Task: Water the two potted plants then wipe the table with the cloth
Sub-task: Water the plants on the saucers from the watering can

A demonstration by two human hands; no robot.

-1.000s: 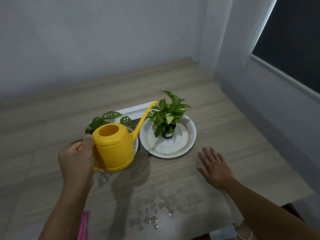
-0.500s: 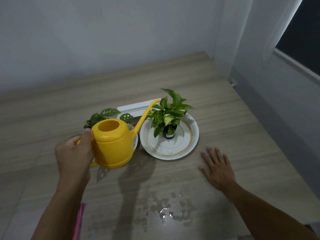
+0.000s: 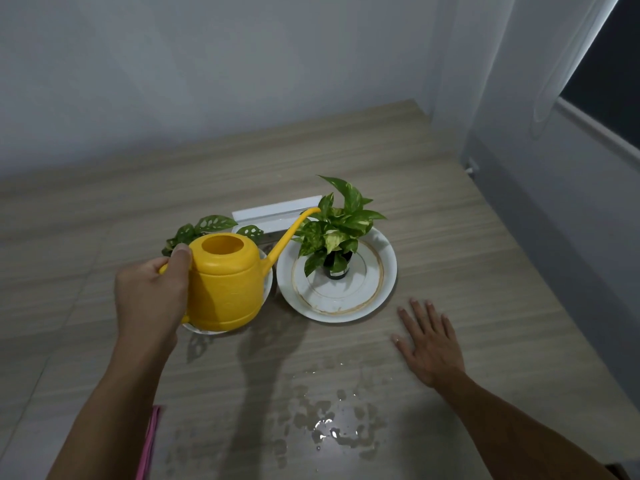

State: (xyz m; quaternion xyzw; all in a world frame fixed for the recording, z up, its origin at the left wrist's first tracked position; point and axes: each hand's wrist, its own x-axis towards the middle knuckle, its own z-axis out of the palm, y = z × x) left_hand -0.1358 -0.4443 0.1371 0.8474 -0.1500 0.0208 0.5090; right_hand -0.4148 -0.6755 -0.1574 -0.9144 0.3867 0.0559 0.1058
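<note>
My left hand (image 3: pixel 149 299) grips the handle of a yellow watering can (image 3: pixel 227 282), held above the table. Its long spout reaches up and right, with the tip at the leaves of the right plant (image 3: pixel 334 230). That plant stands in a small dark pot on a white plate (image 3: pixel 381 271). The left plant (image 3: pixel 204 230), with holed leaves, is mostly hidden behind the can; its plate (image 3: pixel 268 282) shows at the can's edge. My right hand (image 3: pixel 427 344) lies flat on the table, fingers spread. A strip of pink cloth (image 3: pixel 149 445) shows beside my left forearm.
Spilled water (image 3: pixel 329 427) spreads over the wooden table (image 3: pixel 450 237) near its front edge. A white flat box (image 3: pixel 273 216) lies behind the plants. The wall is close behind, and a curtain and window stand at the right.
The can has stayed over the left plate with its spout at the right plant. The view has shifted slightly; my right hand stays flat on the table.
</note>
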